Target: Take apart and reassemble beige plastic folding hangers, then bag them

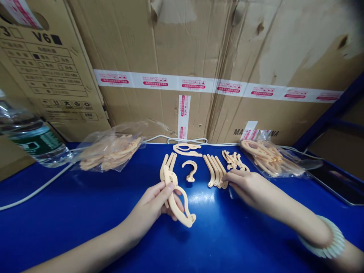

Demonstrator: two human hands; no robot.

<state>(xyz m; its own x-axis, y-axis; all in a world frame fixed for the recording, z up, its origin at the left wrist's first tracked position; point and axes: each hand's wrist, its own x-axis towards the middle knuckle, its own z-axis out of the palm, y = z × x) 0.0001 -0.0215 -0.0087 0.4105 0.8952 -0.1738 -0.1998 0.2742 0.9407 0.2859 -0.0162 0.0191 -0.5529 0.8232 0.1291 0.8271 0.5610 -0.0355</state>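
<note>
In the left bag (129, 129), clear plastic, a stack of flat beige pieces, overlapping too closely to count. In the right bag (311, 163), also clear, more curved beige pieces — likewise tangled past counting. At the left edge, beside the first of these, a clear bottle (42, 140) with a green label. Behind it all, a large cardboard box (159, 113) banded with red-and-white tape, contents out of sight, and at its left a printed carton (54, 79).

Counted on the blue table (213, 242): four slats in a slanting row (216, 174) right of the middle; at least three more in a left group (163, 168), partly hidden; one single hook (194, 171) lying alone between the two; one folded hanger (190, 153) farther back, near the box; one pile of small hooks (234, 161) just right of the row, number unclear.

In the left hand (156, 197), closed with thumb on top and fingers beneath, one beige hanger (178, 210), raised just in front of the left group. At the right hand (247, 185), fingers narrow and bent down to the near end of the rightmost slat — gripping or merely touching, impossible to tell. Round the right wrist, one pale bracelet (324, 239). At the far right, one dark flat device (338, 185).
</note>
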